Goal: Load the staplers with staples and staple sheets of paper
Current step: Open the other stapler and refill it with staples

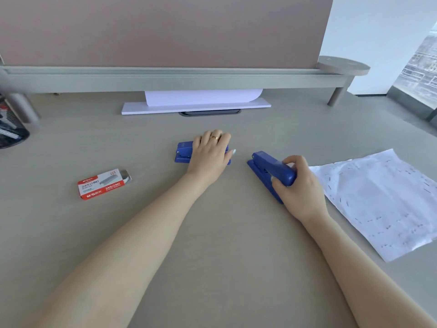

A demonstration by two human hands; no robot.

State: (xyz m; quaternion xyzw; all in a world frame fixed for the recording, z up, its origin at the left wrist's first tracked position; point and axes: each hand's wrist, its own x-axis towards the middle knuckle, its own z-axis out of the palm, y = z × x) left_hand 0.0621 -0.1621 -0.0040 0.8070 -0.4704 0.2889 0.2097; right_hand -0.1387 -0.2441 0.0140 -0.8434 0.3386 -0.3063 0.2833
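Fingers (214, 138) of left hand (208, 155) lie flat over one stapler (183, 152), right hand (300, 185) clenches other stapler (267, 165), both on table (224, 233); staple box (102, 184) sits left, paper (383, 197) right, so hinge one fully open before reaching for staples.

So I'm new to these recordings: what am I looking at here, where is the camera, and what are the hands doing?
There is no robot here. A person wears one camera on the head, so this single view looks down over both bare arms onto a desk. The left hand lies on top of one blue stapler. The right hand has its grip closed round the rear of a second blue stapler, which stands on the desk with its top raised. To the left lies a red box of staples, partly slid open. To the right lie sheets of paper already dotted with staples.
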